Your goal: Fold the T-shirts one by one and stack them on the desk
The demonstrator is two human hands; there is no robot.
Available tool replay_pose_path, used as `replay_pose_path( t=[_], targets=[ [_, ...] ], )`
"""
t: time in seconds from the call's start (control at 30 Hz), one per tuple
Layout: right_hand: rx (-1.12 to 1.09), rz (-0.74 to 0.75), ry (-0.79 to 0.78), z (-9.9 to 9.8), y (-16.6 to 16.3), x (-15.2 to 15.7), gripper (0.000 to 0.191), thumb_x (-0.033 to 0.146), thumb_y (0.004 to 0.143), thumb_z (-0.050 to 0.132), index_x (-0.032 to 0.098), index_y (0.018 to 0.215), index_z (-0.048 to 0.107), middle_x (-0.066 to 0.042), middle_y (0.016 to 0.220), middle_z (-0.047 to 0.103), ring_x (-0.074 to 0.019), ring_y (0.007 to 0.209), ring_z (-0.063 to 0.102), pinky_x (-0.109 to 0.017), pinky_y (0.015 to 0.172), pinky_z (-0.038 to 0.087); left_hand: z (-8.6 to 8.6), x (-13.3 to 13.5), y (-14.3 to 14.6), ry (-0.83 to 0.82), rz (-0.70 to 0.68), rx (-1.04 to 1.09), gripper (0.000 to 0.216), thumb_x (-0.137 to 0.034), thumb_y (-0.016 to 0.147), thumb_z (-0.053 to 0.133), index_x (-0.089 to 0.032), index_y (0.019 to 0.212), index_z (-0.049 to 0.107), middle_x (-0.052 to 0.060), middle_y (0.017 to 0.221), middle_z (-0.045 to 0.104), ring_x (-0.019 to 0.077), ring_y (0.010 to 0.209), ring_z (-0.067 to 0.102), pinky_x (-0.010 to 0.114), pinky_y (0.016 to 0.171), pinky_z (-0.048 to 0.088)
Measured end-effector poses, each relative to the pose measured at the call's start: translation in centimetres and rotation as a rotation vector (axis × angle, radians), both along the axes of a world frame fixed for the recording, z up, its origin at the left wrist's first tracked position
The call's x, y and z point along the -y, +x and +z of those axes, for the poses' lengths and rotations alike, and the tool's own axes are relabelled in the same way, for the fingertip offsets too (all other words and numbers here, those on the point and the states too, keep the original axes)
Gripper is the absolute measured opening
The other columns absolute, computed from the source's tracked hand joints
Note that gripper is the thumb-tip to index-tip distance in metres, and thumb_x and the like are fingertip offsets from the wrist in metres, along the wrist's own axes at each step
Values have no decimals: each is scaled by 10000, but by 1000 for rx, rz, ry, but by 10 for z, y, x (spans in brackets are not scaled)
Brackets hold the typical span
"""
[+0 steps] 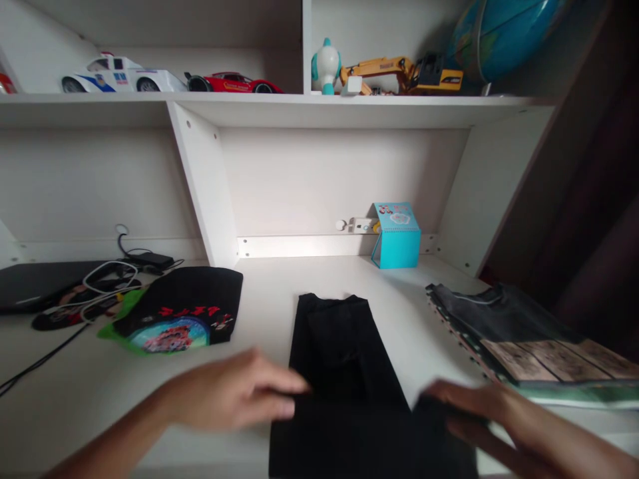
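Observation:
A black shirt (344, 439) lies lengthwise on the white desk, its sides folded inward and its neckline at the far end. Its near part is raised in a straight fold, hiding some of the cloth behind. My left hand (234, 389) pinches the left end of that fold between thumb and fingers. At the right end, my right hand (494, 412) is closed on the cloth, slightly smeared by motion. Right of the shirt rests a stack of folded shirts (539, 332), grey and patterned. On the left sits a folded black printed shirt (184, 313) over something green.
A blue desk calendar (399, 246) stands at the back beside a power strip (363, 225). Cables (107, 286), a black adapter (150, 259) and a dark laptop (34, 286) lie at left. Toy cars (234, 83), a toy excavator (399, 70) and a globe (504, 40) occupy the shelf above.

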State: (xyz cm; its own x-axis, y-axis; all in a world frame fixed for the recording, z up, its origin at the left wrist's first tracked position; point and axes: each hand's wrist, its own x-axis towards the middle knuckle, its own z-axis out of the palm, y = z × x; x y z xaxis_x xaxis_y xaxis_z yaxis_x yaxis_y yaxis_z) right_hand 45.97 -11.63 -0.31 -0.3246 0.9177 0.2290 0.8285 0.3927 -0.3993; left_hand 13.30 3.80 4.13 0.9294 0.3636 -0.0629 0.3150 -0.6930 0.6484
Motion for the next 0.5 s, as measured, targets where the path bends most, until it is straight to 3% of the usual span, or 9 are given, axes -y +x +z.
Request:
replay_pose_path(
  t=[0.1,0.23,0.33,0.5],
  targets=[
    [-198,-121,-187,13,12,-87,252,327,821,475,182,982,604,-16,811,632,-157,743,584,-258,674,483,-1,-82,41,-308,81,24,312,-403,794,552,-150,960,626,15,831,636,130,721,580,219,655,457],
    [-328,-192,-313,-12,24,-183,265,318,718,553,106,862,618,-7,646,574,-115,550,513,-228,503,448,-50,-165,79,-548,255,-37,338,-306,638,714,-120,911,640,23,792,624,96,651,557,225,653,452],
    [-327,-182,-342,-31,31,-206,288,266,692,546,95,907,635,-13,662,587,-106,531,508,-212,461,432,-73,-187,84,-621,260,7,381,-259,603,735,-137,953,644,29,817,634,93,656,560,225,651,450],
    [-302,-217,-313,-35,41,-215,366,262,775,481,165,1114,581,-17,846,640,-112,652,559,-201,519,448,-74,-199,85,-666,199,158,470,-274,650,690,-176,1101,596,62,987,633,121,786,585,234,715,445]
  ],
)
